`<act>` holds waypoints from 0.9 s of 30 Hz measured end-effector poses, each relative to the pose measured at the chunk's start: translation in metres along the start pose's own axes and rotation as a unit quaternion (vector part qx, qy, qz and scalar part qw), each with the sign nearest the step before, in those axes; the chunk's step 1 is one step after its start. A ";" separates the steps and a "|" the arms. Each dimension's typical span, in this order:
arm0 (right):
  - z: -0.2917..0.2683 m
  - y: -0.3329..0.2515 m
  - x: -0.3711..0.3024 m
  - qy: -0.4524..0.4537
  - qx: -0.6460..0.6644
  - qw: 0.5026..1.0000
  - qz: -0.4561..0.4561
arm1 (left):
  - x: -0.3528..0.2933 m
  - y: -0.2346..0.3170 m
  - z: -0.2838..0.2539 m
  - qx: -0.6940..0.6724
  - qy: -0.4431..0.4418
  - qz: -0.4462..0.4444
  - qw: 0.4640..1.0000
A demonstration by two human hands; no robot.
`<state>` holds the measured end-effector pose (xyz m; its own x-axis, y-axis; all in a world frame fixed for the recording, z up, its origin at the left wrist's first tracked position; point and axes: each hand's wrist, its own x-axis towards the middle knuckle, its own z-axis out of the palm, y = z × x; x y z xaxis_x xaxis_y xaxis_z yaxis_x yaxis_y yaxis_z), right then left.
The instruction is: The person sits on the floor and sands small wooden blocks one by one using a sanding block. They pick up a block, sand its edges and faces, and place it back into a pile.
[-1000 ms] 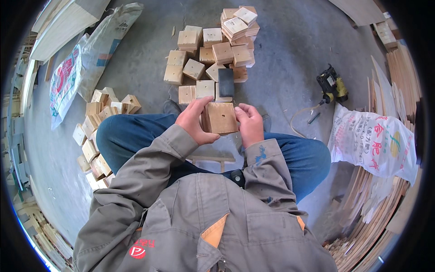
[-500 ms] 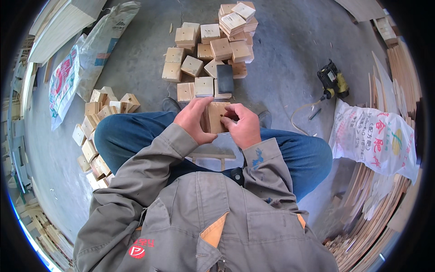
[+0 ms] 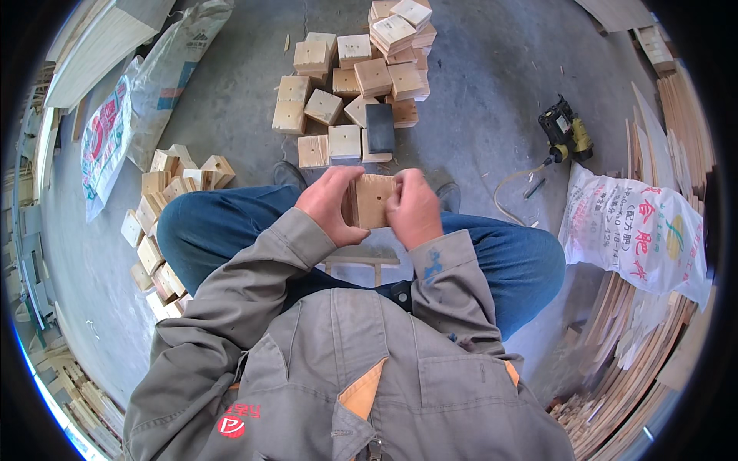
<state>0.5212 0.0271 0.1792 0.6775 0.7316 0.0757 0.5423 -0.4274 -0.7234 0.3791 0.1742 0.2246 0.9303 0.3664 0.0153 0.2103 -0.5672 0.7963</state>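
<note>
Between my knees, a square wooden block (image 3: 374,206) with a small hole in its face is held up. My left hand (image 3: 328,206) wraps its left side, thumb low and fingers over the top. At its right edge my right hand (image 3: 416,210) is closed, its fingertips curled against the wood and partly hidden. Just beyond stand more wooden blocks (image 3: 344,143), stacked and loose, most with a hole in the face. A dark grey rectangular block (image 3: 380,129) lies on the nearest of them.
More wooden blocks (image 3: 151,252) pile up beside my left knee. Sacks lie on both sides: a white one (image 3: 634,230) at right, another (image 3: 157,96) at far left. A black and yellow power tool (image 3: 565,131) with a hose rests on the floor. Wood strips (image 3: 615,369) line the right.
My right hand has shifted from the hole in the block's face to its right edge, fingers curling in more. My left hand keeps its hold.
</note>
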 end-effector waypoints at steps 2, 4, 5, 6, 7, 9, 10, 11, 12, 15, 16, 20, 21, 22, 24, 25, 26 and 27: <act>-0.008 0.010 0.005 0.008 -0.014 0.997 0.079 | 0.000 0.003 -0.004 -0.011 0.003 -0.028 1.000; -0.011 0.012 0.008 0.004 0.023 0.995 0.100 | 0.001 0.003 -0.006 -0.013 0.010 -0.041 0.999; -0.014 0.011 0.007 -0.008 0.036 0.994 0.104 | 0.001 0.001 -0.006 -0.012 0.014 -0.040 0.999; -0.017 0.007 0.006 -0.020 0.050 0.993 0.110 | 0.001 0.000 -0.006 -0.010 0.016 -0.042 0.999; -0.019 0.003 0.006 -0.028 0.090 0.990 0.107 | 0.000 0.000 -0.006 -0.006 0.018 -0.040 0.999; -0.021 -0.007 0.007 -0.043 0.169 0.979 0.102 | 0.002 0.000 -0.006 0.001 0.019 -0.036 0.999; -0.020 -0.008 0.007 -0.053 0.159 0.984 0.058 | 0.002 -0.001 -0.005 0.002 0.013 -0.037 0.999; -0.018 -0.010 0.007 -0.063 0.148 0.987 0.013 | 0.001 -0.001 -0.005 0.003 0.008 -0.039 0.999; -0.016 -0.012 0.007 -0.073 0.138 0.987 -0.032 | 0.002 -0.002 -0.006 0.006 0.003 -0.040 0.999; -0.013 -0.014 0.003 -0.095 0.099 0.988 -0.069 | 0.002 -0.007 -0.002 0.005 -0.008 -0.027 1.000; -0.012 -0.012 0.002 -0.098 0.088 0.988 -0.082 | 0.003 -0.007 -0.002 0.007 -0.010 -0.024 1.000; -0.011 -0.009 0.002 -0.103 0.080 0.988 -0.077 | 0.003 -0.005 0.000 0.008 -0.016 -0.014 1.000; -0.011 -0.009 0.002 -0.102 0.070 0.989 -0.077 | 0.004 -0.004 0.000 0.008 -0.016 -0.011 1.000; -0.011 -0.010 0.002 -0.101 0.060 0.990 -0.076 | 0.004 -0.004 0.001 0.008 -0.017 -0.011 1.000; -0.009 -0.010 0.001 -0.097 0.052 0.991 -0.074 | 0.004 -0.005 0.002 0.008 -0.019 -0.010 1.000; -0.007 -0.008 0.000 -0.095 0.053 0.991 -0.072 | 0.005 -0.005 0.002 0.008 -0.019 -0.009 1.000; -0.005 -0.007 -0.001 -0.093 0.054 0.992 -0.070 | 0.004 -0.006 0.002 0.008 -0.020 -0.008 1.000; -0.004 -0.007 -0.001 -0.092 0.053 0.992 -0.066 | 0.004 -0.006 0.003 0.008 -0.021 -0.008 1.000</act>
<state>0.5182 0.0274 0.1870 0.4973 0.8658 0.0554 0.5588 -0.2708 -0.7839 0.3827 0.1769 0.2183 0.9386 0.3442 -0.0228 0.2292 -0.5728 0.7870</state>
